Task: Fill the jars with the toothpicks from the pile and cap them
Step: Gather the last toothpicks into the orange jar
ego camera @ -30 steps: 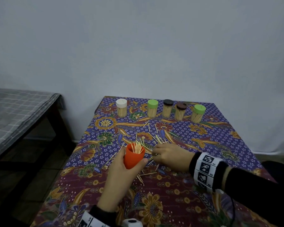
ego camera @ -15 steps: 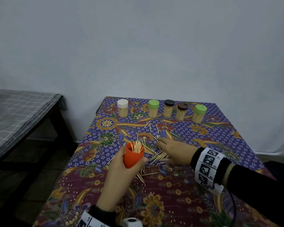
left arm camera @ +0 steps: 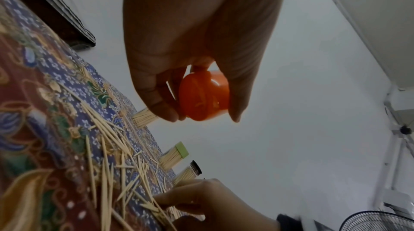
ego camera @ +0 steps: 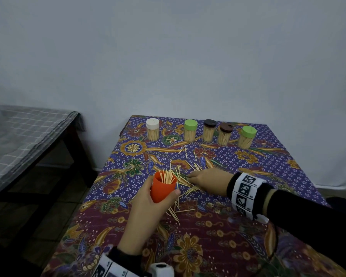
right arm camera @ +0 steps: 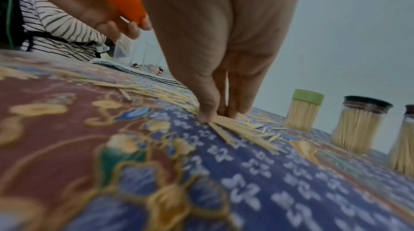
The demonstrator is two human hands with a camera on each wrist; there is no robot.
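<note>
Orange jar (ego camera: 162, 189) gripped in left hand (ego camera: 146, 214), right hand (ego camera: 207, 181) beside it, fingertips seemingly pinching toothpicks (right arm camera: 233, 127).

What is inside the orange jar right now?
The orange jar, held by the left hand, has toothpicks sticking out above its rim. Its opaque wall hides how full it is.

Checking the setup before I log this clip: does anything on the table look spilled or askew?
Only the loose toothpicks strewn over the tablecloth, some strays lying toward the five capped jars. That is the working pile. The jars stand upright in a row.
</note>
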